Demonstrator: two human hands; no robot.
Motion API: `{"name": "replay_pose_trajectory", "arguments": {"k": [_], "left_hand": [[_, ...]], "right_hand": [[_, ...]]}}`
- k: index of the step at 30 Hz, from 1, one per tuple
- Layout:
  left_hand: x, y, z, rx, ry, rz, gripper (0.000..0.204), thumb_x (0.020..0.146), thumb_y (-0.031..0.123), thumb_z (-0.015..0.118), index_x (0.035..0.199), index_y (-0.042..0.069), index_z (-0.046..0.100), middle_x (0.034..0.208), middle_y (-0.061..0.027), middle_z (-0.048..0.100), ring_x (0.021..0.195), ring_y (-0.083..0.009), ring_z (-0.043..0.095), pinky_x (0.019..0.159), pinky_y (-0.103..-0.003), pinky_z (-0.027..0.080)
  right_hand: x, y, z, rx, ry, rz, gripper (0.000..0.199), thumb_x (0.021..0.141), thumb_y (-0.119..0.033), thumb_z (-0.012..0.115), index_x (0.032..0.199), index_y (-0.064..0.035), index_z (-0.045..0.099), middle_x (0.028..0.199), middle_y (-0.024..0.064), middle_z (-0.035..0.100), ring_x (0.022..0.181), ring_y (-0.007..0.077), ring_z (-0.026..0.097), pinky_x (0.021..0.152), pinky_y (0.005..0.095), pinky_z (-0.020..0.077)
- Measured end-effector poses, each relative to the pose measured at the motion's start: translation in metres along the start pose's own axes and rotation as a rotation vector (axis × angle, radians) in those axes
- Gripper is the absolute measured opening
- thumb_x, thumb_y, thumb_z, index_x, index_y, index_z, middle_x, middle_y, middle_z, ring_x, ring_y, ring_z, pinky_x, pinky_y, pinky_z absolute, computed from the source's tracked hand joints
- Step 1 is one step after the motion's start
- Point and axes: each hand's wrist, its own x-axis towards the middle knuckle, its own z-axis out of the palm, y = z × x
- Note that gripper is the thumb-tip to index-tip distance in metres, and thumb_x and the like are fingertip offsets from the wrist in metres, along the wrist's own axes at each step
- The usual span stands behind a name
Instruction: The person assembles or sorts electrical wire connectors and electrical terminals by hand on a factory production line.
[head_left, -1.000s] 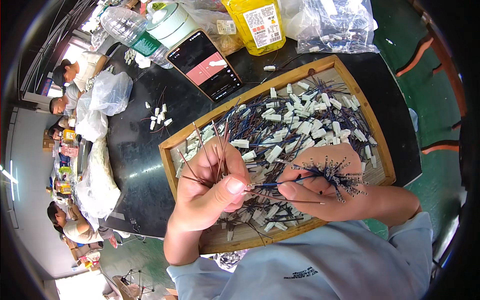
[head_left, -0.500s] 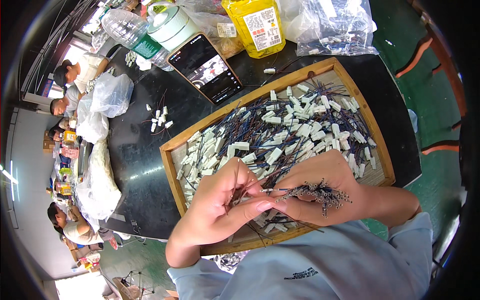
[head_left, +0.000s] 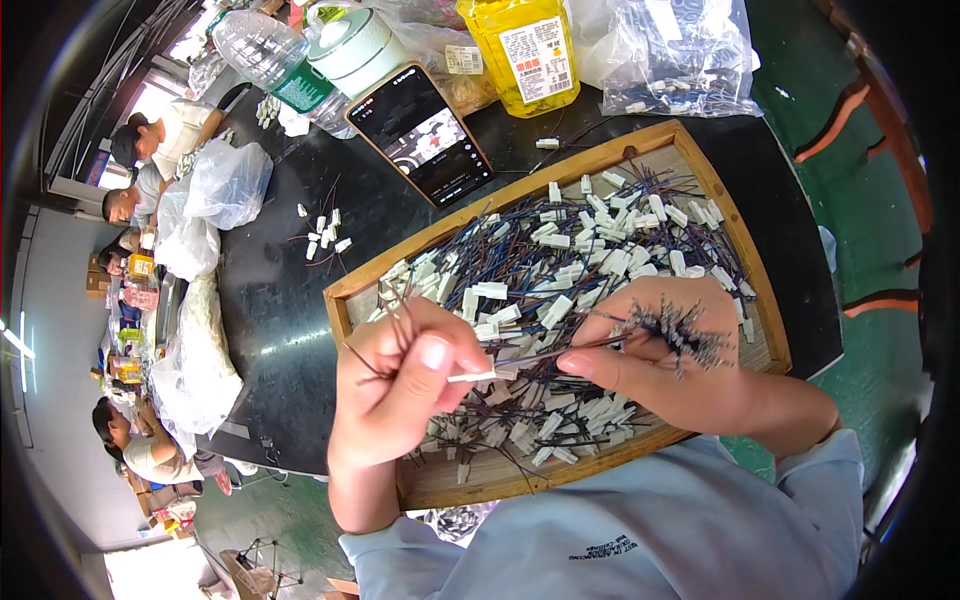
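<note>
1 white connector (head_left: 471, 377) is pinched by the left hand (head_left: 400, 385), dark wires (head_left: 680, 335) clasped by the right hand (head_left: 690, 388) beside it.

The left hand (head_left: 402, 375) pinches, thumb uppermost; the right hand (head_left: 662, 386) curls, fingers apparently folded.

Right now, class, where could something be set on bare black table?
Bare tabletop lies between the plastic bags and wooden tray, below the loose connectors. It is crowded inside the tray and beyond the phone.
</note>
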Motion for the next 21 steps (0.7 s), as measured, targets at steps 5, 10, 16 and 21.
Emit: {"name": "replay_pose_trajectory", "arguments": {"k": [5, 10, 16, 21], "left_hand": [[0.014, -0.008, -0.016, -0.631, 0.111, -0.092, 0.035, 0.099, 0.030, 0.033, 0.074, 0.008, 0.041, 0.059, -0.0031, 0.044, 0.036, -0.0074, 0.031, 0.030, -0.022, 0.022], [0.024, -0.024, -0.039, -0.892, 0.205, -0.129, 0.025, 0.093, 0.023, 0.031, 0.073, 0.010, 0.037, 0.068, -0.0038, 0.042, 0.040, -0.0109, 0.033, 0.031, -0.023, 0.023], [0.022, -0.019, -0.032, -0.955, 0.256, -0.030, 0.026, 0.093, 0.025, 0.031, 0.070, 0.014, 0.036, 0.066, -0.0025, 0.042, 0.042, -0.0091, 0.032, 0.032, -0.021, 0.023], [0.025, 0.002, 0.004, -1.057, 0.191, -0.060, 0.026, 0.094, 0.026, 0.031, 0.070, 0.015, 0.036, 0.065, -0.0023, 0.042, 0.042, -0.0095, 0.033, 0.032, -0.021, 0.023]], "right_hand": [[0.001, 0.007, -0.002, 0.160, 0.034, 0.137, 0.011, 0.079, -0.007, 0.071, 0.086, -0.0026, 0.064, 0.063, -0.0049, 0.054, 0.053, 0.0014, 0.042, 0.047, 0.0199, 0.0336], [0.000, 0.009, 0.008, 0.517, 0.279, 0.153, 0.014, 0.088, -0.010, 0.061, 0.098, -0.0014, 0.056, 0.064, -0.0061, 0.047, 0.055, -0.0013, 0.036, 0.046, 0.0177, 0.0237], [-0.002, 0.014, -0.003, 0.317, 0.055, -0.088, 0.012, 0.092, -0.014, 0.056, 0.094, -0.0022, 0.055, 0.071, -0.0028, 0.052, 0.054, 0.0034, 0.041, 0.048, 0.0217, 0.0341], [0.000, 0.014, 0.005, -0.141, -0.110, -0.422, 0.027, 0.064, -0.016, 0.083, 0.081, -0.0067, 0.065, 0.060, 0.0031, 0.058, 0.049, 0.0142, 0.056, 0.044, 0.0245, 0.0414]]}}
